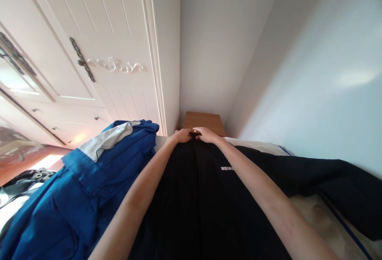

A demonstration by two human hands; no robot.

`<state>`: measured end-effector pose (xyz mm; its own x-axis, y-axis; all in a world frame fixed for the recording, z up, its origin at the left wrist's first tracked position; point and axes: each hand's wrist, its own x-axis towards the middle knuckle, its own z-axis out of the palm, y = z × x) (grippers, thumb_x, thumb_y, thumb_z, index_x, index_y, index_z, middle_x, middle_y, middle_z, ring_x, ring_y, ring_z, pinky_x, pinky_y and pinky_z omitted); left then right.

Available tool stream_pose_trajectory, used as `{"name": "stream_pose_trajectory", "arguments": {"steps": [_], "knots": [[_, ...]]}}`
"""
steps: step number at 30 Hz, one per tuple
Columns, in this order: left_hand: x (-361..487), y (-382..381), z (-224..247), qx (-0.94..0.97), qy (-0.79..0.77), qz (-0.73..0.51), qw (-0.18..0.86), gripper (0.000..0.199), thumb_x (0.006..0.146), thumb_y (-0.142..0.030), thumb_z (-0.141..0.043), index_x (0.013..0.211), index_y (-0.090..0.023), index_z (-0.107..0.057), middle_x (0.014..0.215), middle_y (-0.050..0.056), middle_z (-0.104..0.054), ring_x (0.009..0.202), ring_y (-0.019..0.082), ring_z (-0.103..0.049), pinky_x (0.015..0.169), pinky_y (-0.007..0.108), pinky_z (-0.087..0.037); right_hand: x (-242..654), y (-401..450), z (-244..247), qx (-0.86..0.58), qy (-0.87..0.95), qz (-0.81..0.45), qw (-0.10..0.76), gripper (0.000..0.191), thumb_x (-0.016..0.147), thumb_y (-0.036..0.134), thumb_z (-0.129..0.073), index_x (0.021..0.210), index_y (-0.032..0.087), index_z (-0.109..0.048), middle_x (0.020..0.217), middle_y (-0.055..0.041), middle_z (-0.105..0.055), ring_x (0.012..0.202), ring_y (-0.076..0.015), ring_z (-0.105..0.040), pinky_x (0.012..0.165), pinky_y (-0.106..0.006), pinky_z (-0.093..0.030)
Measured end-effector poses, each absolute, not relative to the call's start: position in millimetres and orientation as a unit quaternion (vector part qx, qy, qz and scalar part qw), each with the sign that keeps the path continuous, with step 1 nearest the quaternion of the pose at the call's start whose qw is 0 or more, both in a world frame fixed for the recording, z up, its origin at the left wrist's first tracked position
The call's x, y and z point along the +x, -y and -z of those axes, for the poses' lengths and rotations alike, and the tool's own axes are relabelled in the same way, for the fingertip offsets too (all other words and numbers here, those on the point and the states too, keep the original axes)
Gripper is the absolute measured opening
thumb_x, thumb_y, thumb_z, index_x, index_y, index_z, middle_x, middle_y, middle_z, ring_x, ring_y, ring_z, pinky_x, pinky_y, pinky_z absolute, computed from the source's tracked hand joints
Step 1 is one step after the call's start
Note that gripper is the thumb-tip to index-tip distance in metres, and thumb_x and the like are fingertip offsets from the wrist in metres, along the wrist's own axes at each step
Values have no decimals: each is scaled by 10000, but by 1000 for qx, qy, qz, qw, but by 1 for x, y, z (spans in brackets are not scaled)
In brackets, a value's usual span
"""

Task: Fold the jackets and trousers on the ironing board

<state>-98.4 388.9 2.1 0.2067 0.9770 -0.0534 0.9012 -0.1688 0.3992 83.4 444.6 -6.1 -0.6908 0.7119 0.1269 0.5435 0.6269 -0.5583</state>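
Note:
A black jacket (222,204) with white lettering on its chest lies spread out in front of me, and one of its sleeves stretches to the right. At the far end of the jacket, around its collar, my left hand (182,135) is closed with the fingers curled over the cloth. Close beside it, my right hand (205,134) pinches the same edge from the other side. Both arms reach across the jacket and cover part of the lettering. To the left a blue garment (98,196) with a light grey patch lies in a loose heap.
Beige bedding with blue piping (331,216) shows under the black sleeve. A wooden cabinet (205,121) stands beyond my hands against the wall. White wardrobe doors (119,41) with dark handles rise at the left, and a patterned item (36,175) lies at the lower left.

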Motion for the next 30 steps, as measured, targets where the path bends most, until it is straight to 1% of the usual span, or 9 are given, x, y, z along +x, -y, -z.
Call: {"name": "stream_pose_trajectory", "arguments": {"steps": [3, 5, 8, 11, 15, 19, 21, 25, 30], "knots": [[-102, -396, 0, 765, -605, -112, 189, 369, 792, -264, -635, 1150, -252, -724, 1074, 54, -750, 1060, 274, -675, 940, 365, -484, 82, -451, 6, -349, 887, -255, 166, 185, 742, 58, -655, 862, 181, -724, 953, -82, -757, 935, -239, -697, 909, -363, -503], [-104, -400, 2, 770, -596, -118, 195, 348, 779, -295, -657, 1114, -268, -746, 1051, 29, -755, 1039, 252, -679, 919, 327, -486, 87, -453, 5, -344, 883, -262, 181, 158, 769, 59, -603, 806, 180, -698, 870, -55, -748, 857, -199, -693, 859, -325, -503], [-108, -404, 6, 779, -579, -119, 210, 332, 761, -360, -696, 1071, -263, -768, 1055, 22, -759, 1016, 241, -682, 895, 292, -486, 102, -456, 5, -332, 876, -281, 208, 123, 795, 103, -565, 818, 185, -653, 914, -49, -744, 887, -178, -688, 865, -309, -500], [-111, -406, 10, 789, -542, -162, 239, 345, 817, -426, -647, 1070, -226, -770, 1072, 36, -758, 991, 226, -686, 869, 265, -483, 120, -460, 7, -319, 828, -368, 279, 24, 804, 176, -562, 814, 196, -567, 993, -70, -745, 947, -179, -691, 893, -329, -504], [-112, -409, 15, 762, -527, -272, 260, 342, 852, -442, -594, 979, -174, -767, 981, 57, -758, 907, 205, -683, 815, 260, -489, 133, -465, 12, -317, 736, -496, 334, 163, 752, 263, -633, 797, 214, -484, 962, -73, -751, 882, -181, -688, 837, -338, -514], [-112, -416, 18, 741, -519, -306, 295, 305, 778, -412, -671, 902, -145, -751, 888, 60, -731, 840, 198, -651, 797, 282, -487, 132, -466, 15, -311, 715, -531, 332, 242, 713, 303, -672, 815, 218, -471, 969, -67, -747, 796, -161, -662, 739, -299, -499], [-112, -419, 19, 732, -510, -309, 330, 311, 771, -435, -672, 825, -135, -735, 801, 48, -706, 757, 180, -628, 736, 277, -483, 130, -467, 14, -305, 712, -540, 330, 270, 694, 312, -699, 815, 219, -476, 941, -57, -743, 805, -164, -660, 731, -291, -495], [-111, -420, 19, 702, -496, -326, 394, 384, 784, -514, -642, 809, -135, -695, 671, 12, -638, 581, 122, -548, 557, 234, -426, 129, -466, 10, -291, 702, -564, 324, 318, 676, 341, -771, 850, 214, -537, 893, -36, -730, 817, -162, -665, 787, -307, -513], [-108, -415, 17, 605, -466, -395, 511, 398, 685, -515, -760, 780, -138, -676, 645, 2, -624, 526, 94, -526, 494, 206, -387, 128, -465, 4, -278, 718, -566, 295, 434, 625, 330, -856, 1001, 197, -686, 950, -38, -734, 872, -163, -670, 859, -319, -512]]}}
